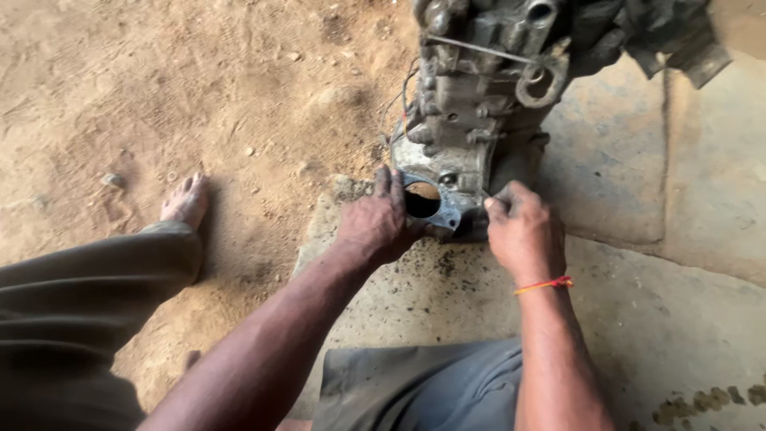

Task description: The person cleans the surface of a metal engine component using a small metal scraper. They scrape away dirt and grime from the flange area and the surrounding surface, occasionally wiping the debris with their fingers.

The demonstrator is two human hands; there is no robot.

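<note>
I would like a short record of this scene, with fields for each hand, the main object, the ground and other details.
Left hand: left hand grips the grey metal flange with a round hole
Right hand: right hand pinches a thin item at the flange's edge; too small to identify
Main object: dirty grey metal engine block, standing on the flat stone slab
Ground: sandy brown soil on the left
Other details: orange thread bracelet on the right wrist; bare foot on the soil

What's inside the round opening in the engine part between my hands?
The round opening in the grey engine casing shows tan, earth-coloured surface, then shadow. The left hand covers its near edge.
</note>
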